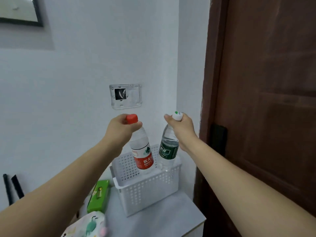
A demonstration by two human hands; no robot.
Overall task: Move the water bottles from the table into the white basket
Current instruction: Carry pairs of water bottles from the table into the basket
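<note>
My left hand [120,128] grips the neck of a clear water bottle with a red cap and red label [142,151]. My right hand [181,129] grips the neck of a second bottle with a white cap and dark green label [168,147]. Both bottles hang upright over the white perforated basket [147,190], and their bottoms dip below its rim. The basket stands on a small grey table [167,218] by the wall. I cannot tell whether either bottle touches the basket floor.
A green box [98,195] lies left of the basket, and a patterned cloth item [87,226] sits in front of it. A brown door [265,100] stands close on the right. The white wall behind carries a socket plate [125,96].
</note>
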